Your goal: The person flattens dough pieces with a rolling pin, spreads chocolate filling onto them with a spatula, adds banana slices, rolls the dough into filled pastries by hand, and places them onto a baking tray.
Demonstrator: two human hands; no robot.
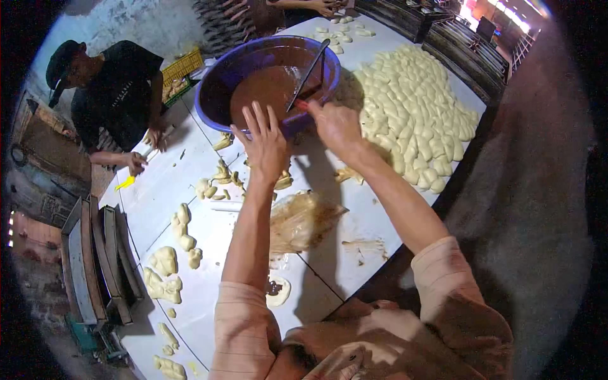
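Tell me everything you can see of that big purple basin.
The basin is wide and round, apparently plastic, with a purple rim. It stands upright on the white table, left of the dough pieces, and holds a brown mixture. A long dark tool slants across it. At its near side are the left hand, fingers spread, and the right hand, holding something red; whether either touches it is unclear.
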